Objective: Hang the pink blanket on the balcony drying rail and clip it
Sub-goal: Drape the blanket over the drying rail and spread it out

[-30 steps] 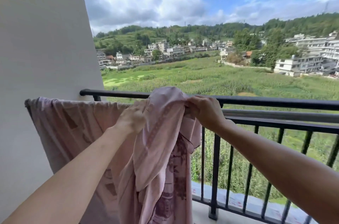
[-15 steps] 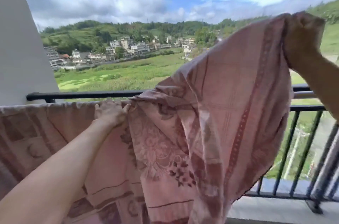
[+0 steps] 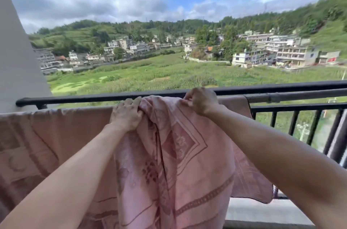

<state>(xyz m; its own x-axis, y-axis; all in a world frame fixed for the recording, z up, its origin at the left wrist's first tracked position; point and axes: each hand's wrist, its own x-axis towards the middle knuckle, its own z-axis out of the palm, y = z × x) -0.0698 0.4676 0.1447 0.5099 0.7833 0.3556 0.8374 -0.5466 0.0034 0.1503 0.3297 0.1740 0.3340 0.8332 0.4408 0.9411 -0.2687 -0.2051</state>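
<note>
1. Head view, the cloth: the pink blanket [image 3: 174,163] is draped over the drying rail [image 3: 300,95] from the left edge of the frame to a little right of centre. Past its right edge the bare grey pole runs on to the right edge. The left stretch hangs flat, while the centre is a thick gathered fold that sags toward the camera.
2. Left hand [image 3: 126,115]: at the centre of the frame, its fingers are curled round the top of the gathered fold, just under the rail line. This grip probably anchors the flat part so it does not slide.
3. Right hand [image 3: 200,101]: just right of centre, its fingers and thumb pinch the blanket's top edge at the rail. It seems placed to draw the slack toward the bare pole on the right.
4. Surroundings: the black balcony railing [image 3: 75,98] runs just behind the rail, and a white wall [image 3: 16,59] fills the upper left.
5. Progress, as a judgement: the hanging is mostly done and the spreading is under way. No clip is in view, so the clipping is not yet begun.
</note>
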